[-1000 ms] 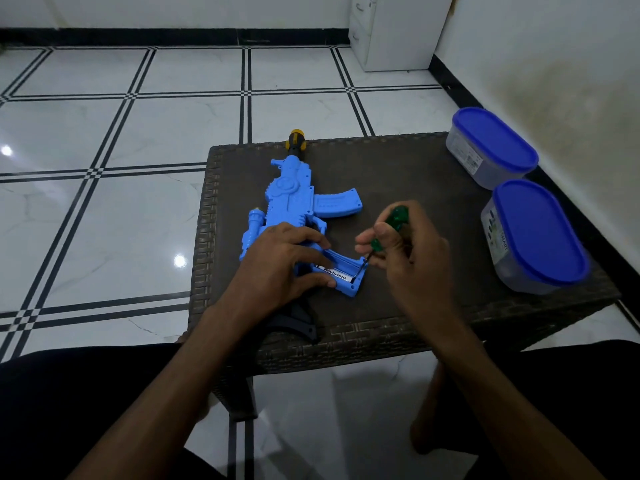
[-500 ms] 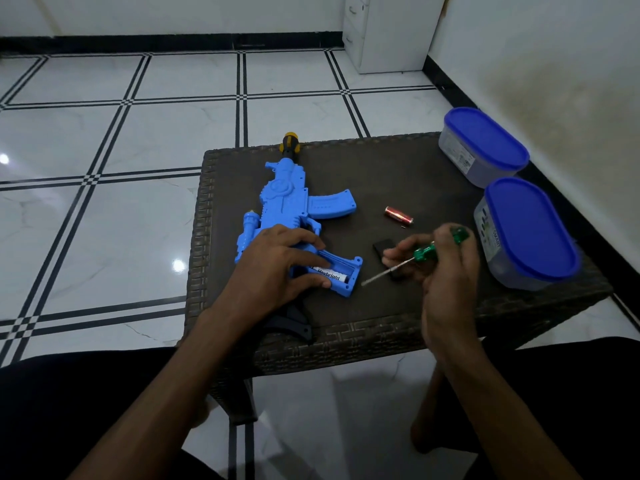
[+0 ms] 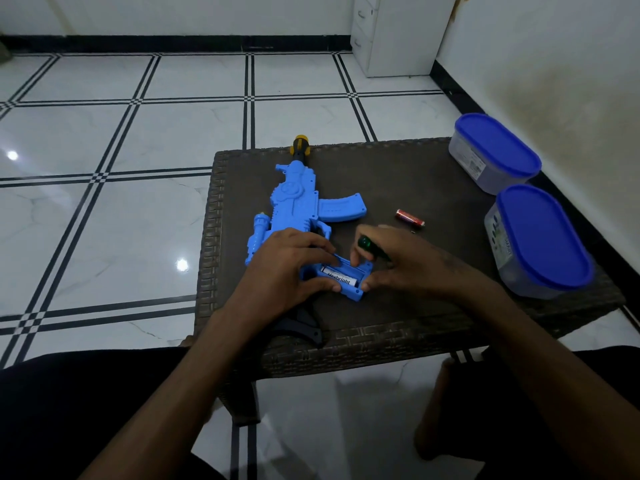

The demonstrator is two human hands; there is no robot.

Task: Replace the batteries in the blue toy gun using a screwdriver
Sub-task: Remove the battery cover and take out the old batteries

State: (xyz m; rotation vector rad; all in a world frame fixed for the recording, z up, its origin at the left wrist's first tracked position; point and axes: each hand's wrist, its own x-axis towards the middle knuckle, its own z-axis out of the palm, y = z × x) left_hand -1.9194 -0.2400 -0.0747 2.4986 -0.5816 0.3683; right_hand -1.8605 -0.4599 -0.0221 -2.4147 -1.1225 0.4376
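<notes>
1. While the blue toy gun (image 3: 294,206) lies flat on the dark woven desk (image 3: 398,174), your left hand (image 3: 284,268) grips its body beside the open battery compartment (image 3: 346,280), where a white-labelled battery (image 3: 339,277) sits.
2. Your right hand (image 3: 398,261) holds the green-handled screwdriver (image 3: 365,243), its fingers (image 3: 367,284) touching the compartment's end.
3. Further right lie a red battery (image 3: 409,217) and two blue-lidded containers (image 3: 540,237).
</notes>
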